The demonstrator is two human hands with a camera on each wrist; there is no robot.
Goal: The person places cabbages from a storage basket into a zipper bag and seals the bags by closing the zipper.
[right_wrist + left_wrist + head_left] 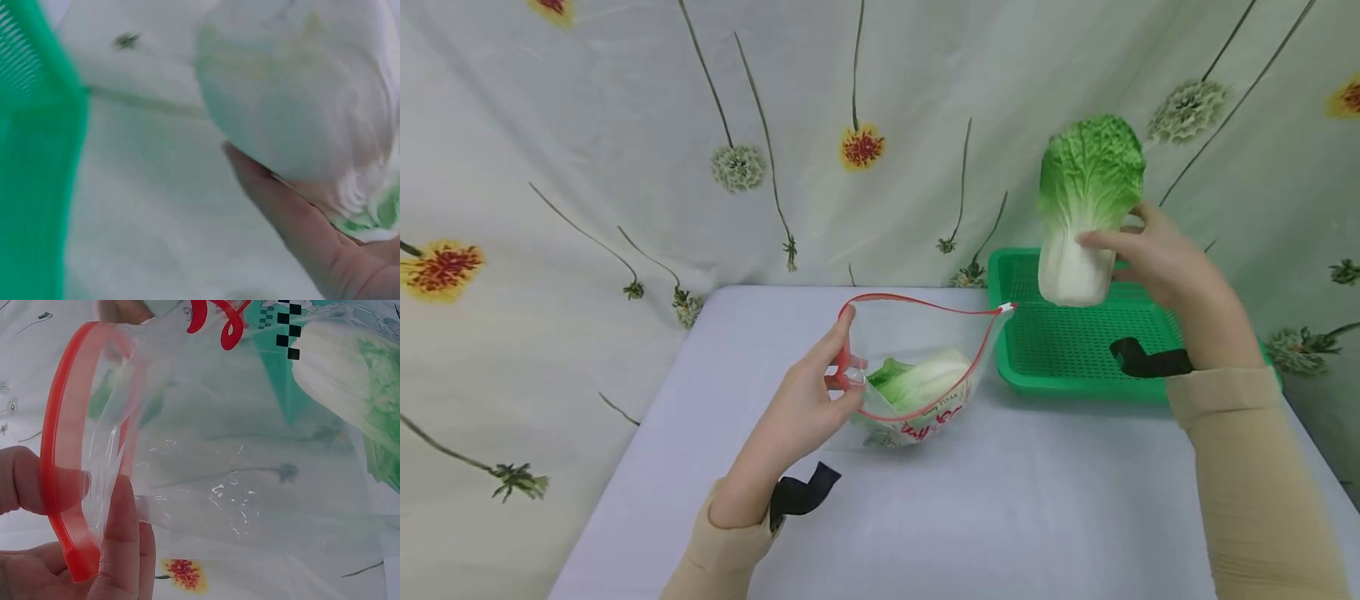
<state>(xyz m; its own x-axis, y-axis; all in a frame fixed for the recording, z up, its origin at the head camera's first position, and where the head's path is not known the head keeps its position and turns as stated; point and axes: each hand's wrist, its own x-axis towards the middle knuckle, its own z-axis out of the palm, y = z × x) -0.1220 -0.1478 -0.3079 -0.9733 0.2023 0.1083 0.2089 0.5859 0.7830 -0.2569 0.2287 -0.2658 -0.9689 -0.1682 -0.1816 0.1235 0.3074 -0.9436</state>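
Note:
My right hand (1157, 250) grips a napa cabbage (1086, 212) by its white lower part, leafy end up, above a green basket (1075, 387). The right wrist view shows the pale base of this cabbage (294, 106) large, with the thumb along it. My left hand (808, 400) pinches the red rim of a clear zip bag (910, 296) at its left corner, and the mouth gapes wide. Inside the bag lies another napa cabbage (925, 379), seen through the plastic in the left wrist view as well. A white slider sits at the bag's right corner.
The basket stands at the back right of a white-covered table (737, 333), right beside the bag. Behind the table hangs a pale curtain (647, 167) printed with flowers. Black straps circle both wrists.

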